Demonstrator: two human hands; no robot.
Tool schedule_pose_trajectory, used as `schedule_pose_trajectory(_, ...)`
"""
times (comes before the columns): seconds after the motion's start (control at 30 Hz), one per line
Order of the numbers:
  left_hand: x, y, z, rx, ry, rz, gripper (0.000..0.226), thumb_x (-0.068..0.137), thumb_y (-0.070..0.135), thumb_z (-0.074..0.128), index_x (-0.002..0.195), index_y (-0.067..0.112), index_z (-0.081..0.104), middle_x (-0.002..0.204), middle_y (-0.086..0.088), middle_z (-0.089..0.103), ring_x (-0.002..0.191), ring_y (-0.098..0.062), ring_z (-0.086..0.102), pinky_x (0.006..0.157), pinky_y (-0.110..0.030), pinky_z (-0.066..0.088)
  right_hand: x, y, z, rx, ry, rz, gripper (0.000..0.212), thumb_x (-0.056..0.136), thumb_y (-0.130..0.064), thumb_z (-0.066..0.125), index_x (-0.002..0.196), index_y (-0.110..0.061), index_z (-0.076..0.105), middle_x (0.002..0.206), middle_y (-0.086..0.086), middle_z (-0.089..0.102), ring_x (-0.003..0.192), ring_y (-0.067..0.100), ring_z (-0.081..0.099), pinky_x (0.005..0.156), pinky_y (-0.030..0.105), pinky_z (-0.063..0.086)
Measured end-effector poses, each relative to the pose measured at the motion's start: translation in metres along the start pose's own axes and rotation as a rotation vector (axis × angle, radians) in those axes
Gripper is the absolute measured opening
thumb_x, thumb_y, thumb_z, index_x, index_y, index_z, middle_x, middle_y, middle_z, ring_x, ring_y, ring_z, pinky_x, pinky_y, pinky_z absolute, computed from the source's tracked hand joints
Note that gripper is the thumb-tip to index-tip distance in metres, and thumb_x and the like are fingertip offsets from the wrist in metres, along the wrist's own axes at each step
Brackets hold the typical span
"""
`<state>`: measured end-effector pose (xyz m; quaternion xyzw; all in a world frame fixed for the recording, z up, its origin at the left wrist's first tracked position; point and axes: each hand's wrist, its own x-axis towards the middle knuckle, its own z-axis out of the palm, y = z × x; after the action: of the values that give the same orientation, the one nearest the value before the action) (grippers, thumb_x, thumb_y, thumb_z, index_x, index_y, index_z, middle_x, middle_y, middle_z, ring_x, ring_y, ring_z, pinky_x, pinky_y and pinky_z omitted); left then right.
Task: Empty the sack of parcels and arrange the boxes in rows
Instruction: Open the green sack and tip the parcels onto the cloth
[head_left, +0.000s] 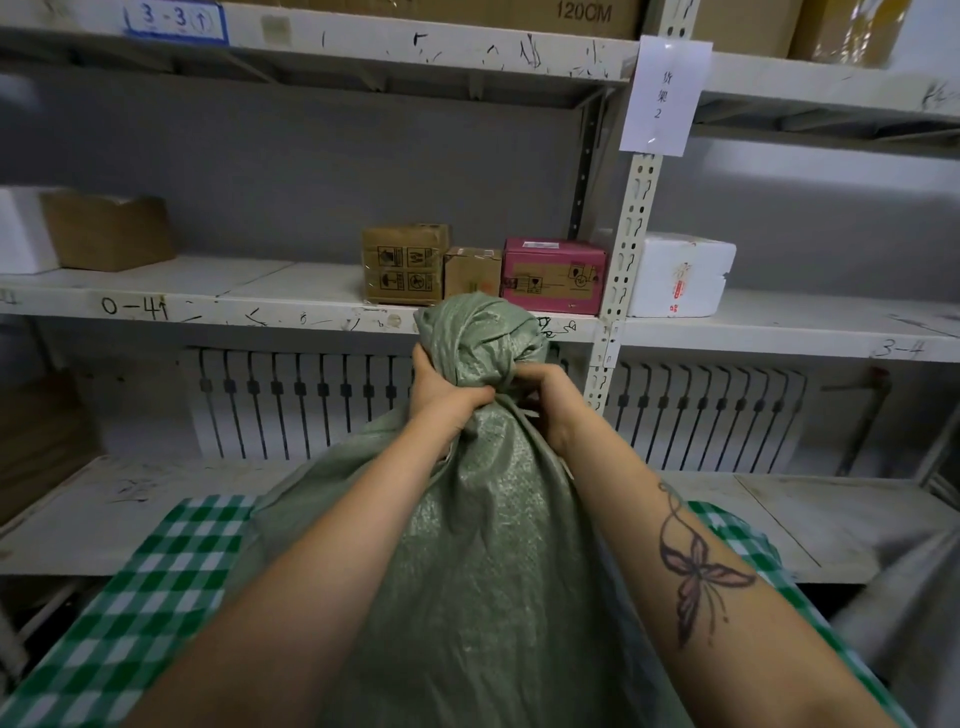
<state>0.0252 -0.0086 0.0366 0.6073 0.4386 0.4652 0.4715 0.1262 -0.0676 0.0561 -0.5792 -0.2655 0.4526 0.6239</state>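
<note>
A full green woven sack (488, 561) stands upright in front of me, its mouth bunched into a tied neck. My left hand (441, 395) clenches the neck from the left. My right hand (545, 400) grips the knot from the right, fingers curled into the fabric. On the middle shelf (218, 296) behind the sack stand three boxes side by side: a brown carton with handling symbols (404, 264), a small brown box (471, 271) and a pink box (554, 274). The sack's contents are hidden.
A brown carton (106, 231) and a white foam box (23, 231) sit at the far left of the middle shelf. Another white foam box (680, 275) stands on the right bay. A radiator (311, 405) runs behind the lower shelf (104, 514). A slotted upright post (628, 249) divides the bays.
</note>
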Motion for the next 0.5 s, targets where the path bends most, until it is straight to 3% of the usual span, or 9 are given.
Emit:
schedule_pose_trajectory(0.03,0.001,0.001,-0.001,0.013,0.012,0.009,0.102,0.068,0.008,0.078,0.147,0.017,0.015,0.14,-0.007,0.046,0.126,-0.027,0.047,0.103,-0.037,0.04,0.003,-0.002,0.001,-0.026,0.084,-0.084,0.014,0.082,-0.007,0.057,0.096,-0.008,0.057,0.097,0.012,0.058,0.077,0.02,0.056,0.07,0.028,0.047)
schedule_pose_trajectory(0.07,0.002,0.003,-0.001,0.029,0.018,0.013,0.099,0.068,0.008,0.077,0.146,0.017,0.017,0.139,-0.007,0.046,0.125,-0.027,0.048,0.101,-0.036,0.04,0.008,-0.002,-0.001,-0.039,0.167,-0.224,0.036,0.081,-0.007,0.06,0.115,-0.013,0.051,0.119,0.012,0.052,0.095,0.022,0.055,0.079,0.031,0.047)
schedule_pose_trajectory(0.13,0.003,0.009,-0.001,0.049,0.021,-0.005,0.094,0.069,0.008,0.076,0.144,0.016,0.021,0.137,-0.008,0.048,0.123,-0.028,0.049,0.097,-0.034,0.042,0.005,-0.001,-0.005,-0.306,0.131,-0.568,0.078,0.078,-0.017,0.07,0.142,-0.029,0.028,0.15,0.007,0.021,0.132,0.027,0.032,0.105,0.044,0.034)
schedule_pose_trajectory(0.2,0.008,0.015,-0.002,0.066,0.013,-0.047,0.087,0.069,0.008,0.076,0.14,0.015,0.026,0.133,-0.009,0.05,0.12,-0.029,0.051,0.092,-0.033,0.042,0.001,0.0,-0.005,-0.836,-0.082,-0.683,0.111,0.067,-0.035,0.082,0.148,-0.04,0.007,0.158,0.003,-0.012,0.145,0.033,-0.003,0.114,0.056,0.011)
schedule_pose_trajectory(0.27,0.013,0.017,-0.004,0.098,-0.021,-0.065,0.081,0.067,0.01,0.077,0.136,0.013,0.033,0.128,-0.008,0.054,0.116,-0.028,0.053,0.088,-0.031,0.043,-0.002,0.002,-0.004,-1.202,-0.107,-0.601,0.131,0.057,-0.042,0.086,0.145,-0.046,-0.011,0.153,-0.001,-0.032,0.142,0.037,-0.022,0.112,0.061,0.002)
schedule_pose_trajectory(0.37,0.017,0.015,-0.006,0.139,-0.123,-0.058,0.067,0.064,0.013,0.079,0.125,0.013,0.052,0.116,-0.002,0.063,0.104,-0.022,0.059,0.085,-0.029,0.046,0.0,0.007,-0.003,-1.308,-0.02,-0.614,0.138,0.057,-0.041,0.087,0.144,-0.043,-0.02,0.153,-0.001,-0.032,0.143,0.04,-0.015,0.113,0.061,0.01)
schedule_pose_trajectory(0.5,0.017,0.01,-0.008,0.083,-0.191,-0.037,0.053,0.064,0.013,0.077,0.115,0.013,0.063,0.109,-0.007,0.068,0.097,-0.023,0.064,0.084,-0.031,0.051,0.005,0.012,-0.003,-1.271,0.072,-0.694,0.117,0.066,-0.031,0.08,0.15,-0.032,-0.001,0.156,0.008,0.004,0.134,0.042,0.025,0.107,0.047,0.032)
